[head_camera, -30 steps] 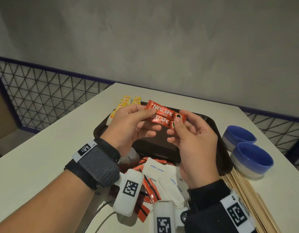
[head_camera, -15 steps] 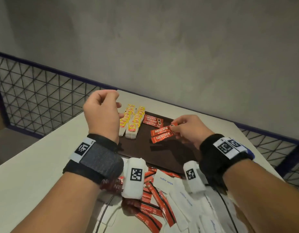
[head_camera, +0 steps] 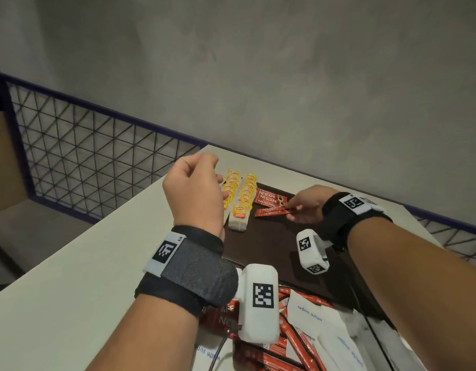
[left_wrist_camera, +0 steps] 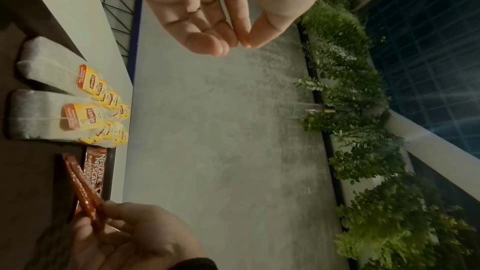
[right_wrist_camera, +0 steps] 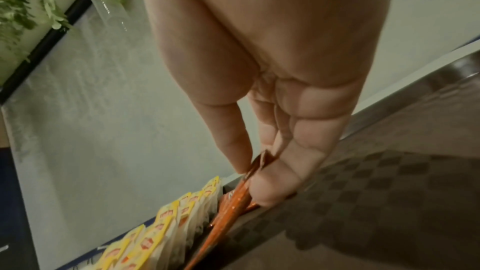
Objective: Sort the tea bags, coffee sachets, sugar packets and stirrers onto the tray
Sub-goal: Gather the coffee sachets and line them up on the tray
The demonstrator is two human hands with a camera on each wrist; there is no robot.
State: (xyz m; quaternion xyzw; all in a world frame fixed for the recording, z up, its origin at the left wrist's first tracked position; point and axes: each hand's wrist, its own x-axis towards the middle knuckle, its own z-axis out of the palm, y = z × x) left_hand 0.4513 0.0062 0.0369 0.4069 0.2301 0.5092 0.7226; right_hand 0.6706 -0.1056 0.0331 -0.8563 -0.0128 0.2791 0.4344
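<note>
Right hand (head_camera: 306, 203) pinches two sachets (head_camera: 271, 211) low over the tray (head_camera: 271, 253); left hand (head_camera: 195, 188) hangs loosely curled, holding nothing. Risk: uneven release skews them against the far sachets (head_camera: 270, 199).

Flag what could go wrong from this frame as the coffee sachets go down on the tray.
The right hand pinches two coffee sachets by one end only, so they may splay or land askew beside the laid sachets. The tea bags lie close by; a sideways nudge could disturb their rows. The left hand hovers empty above the tray's edge and could brush them when it comes down.
</note>
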